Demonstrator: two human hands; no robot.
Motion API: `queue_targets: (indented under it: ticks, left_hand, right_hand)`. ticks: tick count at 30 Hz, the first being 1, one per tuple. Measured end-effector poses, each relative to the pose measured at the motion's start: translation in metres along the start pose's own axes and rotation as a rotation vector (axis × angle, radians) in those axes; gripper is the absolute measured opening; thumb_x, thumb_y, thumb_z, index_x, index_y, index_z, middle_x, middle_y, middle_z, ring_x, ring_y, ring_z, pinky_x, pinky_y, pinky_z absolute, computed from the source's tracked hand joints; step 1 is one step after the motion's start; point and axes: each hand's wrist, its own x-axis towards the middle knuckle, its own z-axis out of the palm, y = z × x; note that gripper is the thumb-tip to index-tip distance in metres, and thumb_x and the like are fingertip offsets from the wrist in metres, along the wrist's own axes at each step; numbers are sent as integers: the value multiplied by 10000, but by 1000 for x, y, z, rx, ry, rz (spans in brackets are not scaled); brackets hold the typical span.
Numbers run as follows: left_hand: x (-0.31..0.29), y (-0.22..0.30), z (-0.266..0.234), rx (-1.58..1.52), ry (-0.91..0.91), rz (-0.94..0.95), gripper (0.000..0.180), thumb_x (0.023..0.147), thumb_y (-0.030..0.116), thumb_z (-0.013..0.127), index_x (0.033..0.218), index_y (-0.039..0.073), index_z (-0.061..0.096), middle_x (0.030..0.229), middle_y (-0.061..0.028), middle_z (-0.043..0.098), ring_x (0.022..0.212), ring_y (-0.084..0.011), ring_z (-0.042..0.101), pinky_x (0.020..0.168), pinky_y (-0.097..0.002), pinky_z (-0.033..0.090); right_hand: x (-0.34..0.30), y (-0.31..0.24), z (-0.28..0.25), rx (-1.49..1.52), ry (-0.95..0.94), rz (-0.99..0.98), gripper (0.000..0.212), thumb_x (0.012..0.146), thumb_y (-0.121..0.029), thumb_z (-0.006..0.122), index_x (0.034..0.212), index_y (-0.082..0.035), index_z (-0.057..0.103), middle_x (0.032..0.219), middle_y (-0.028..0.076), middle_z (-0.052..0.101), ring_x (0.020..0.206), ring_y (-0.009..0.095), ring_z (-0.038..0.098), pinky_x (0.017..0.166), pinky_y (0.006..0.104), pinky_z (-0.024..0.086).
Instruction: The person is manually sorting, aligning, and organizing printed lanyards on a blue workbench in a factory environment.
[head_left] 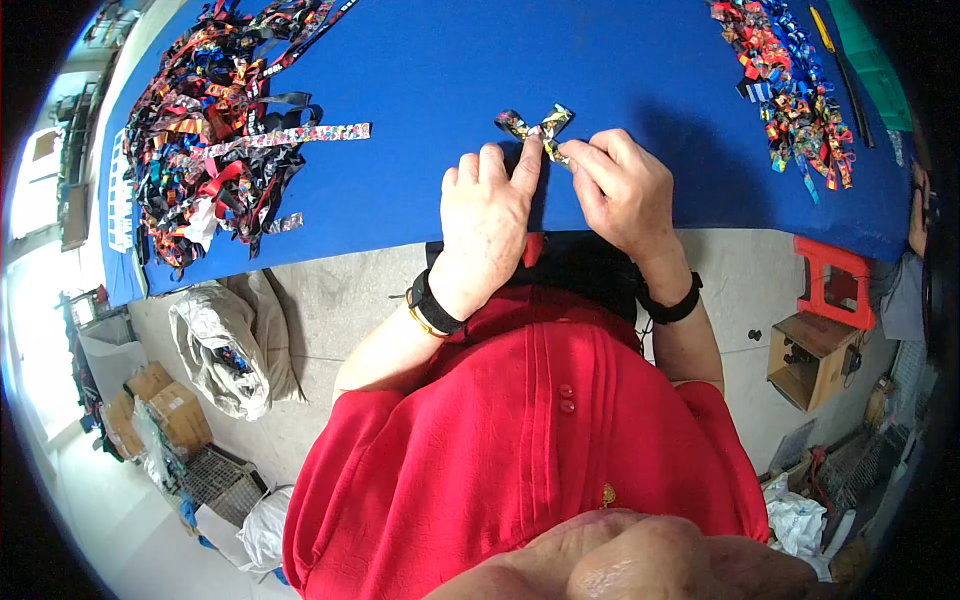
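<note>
The left hand (pixel 485 212), gripping nothing, presses a patterned ribbon (pixel 557 121) just beyond it; the right hand (pixel 632 192) pinches one end. Crossed over, perhaps unfastened. Farther out, leftward loose straps (pixel 215 150) seem undone; rightward looped straps (pixel 790 110), finished.

Two hands, the left hand (pixel 487 205) and the right hand (pixel 630 190), and one patterned ribbon (pixel 555 124) are over the blue table (pixel 420 80). Two ribbon heaps: one at its left end (pixel 215 150), one at its right (pixel 785 85), strips too tangled to count. Below its near edge: one pale sack (pixel 225 350), one red stool (pixel 835 283), two black wristbands (pixel 430 300).
</note>
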Motion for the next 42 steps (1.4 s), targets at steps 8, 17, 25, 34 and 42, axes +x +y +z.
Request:
queue_targets:
  ticks: [8, 17, 25, 34, 42]
  left_hand:
    - [1, 3, -2, -34, -19, -13, 582, 888, 78, 570, 1462, 170, 550, 1039, -112, 567, 888, -270, 574, 761, -393, 480]
    - [2, 2, -3, 5, -2, -6, 571, 885, 96, 566, 1451, 168, 560, 986, -90, 531, 865, -248, 563, 728, -376, 468]
    - [2, 1, -2, 39, 10, 22, 560, 857, 118, 603, 1417, 137, 583, 974, -82, 530, 867, -234, 558, 722, -363, 456]
    - [3, 3, -2, 55, 9, 30, 569, 854, 108, 604, 1422, 129, 576, 967, -79, 526, 862, -230, 553, 722, -361, 458]
    - [2, 3, -1, 50, 25, 28, 604, 869, 84, 573, 1469, 145, 540, 954, -80, 515, 852, -237, 554, 720, -370, 467]
  right_hand:
    - [4, -4, -2, -8, -21, -27, 248, 794, -17, 709, 1007, -126, 771, 873, 48, 612, 693, 231, 641, 593, 355, 522]
    - [1, -3, -5, -8, -37, -55, 234, 755, 24, 650, 934, -96, 741, 848, 66, 608, 714, 263, 639, 615, 371, 517]
    - [-20, 5, -17, -33, -38, -113, 159, 779, -70, 663, 933, -93, 696, 886, 49, 596, 761, 262, 609, 666, 404, 492]
    - [-25, 8, -15, -28, 3, -137, 137, 777, -70, 665, 910, -93, 687, 900, 58, 594, 768, 267, 596, 682, 406, 486]
    - [-23, 5, -17, -31, -6, -115, 133, 779, -76, 665, 908, -100, 680, 901, 57, 596, 781, 272, 605, 700, 409, 494]
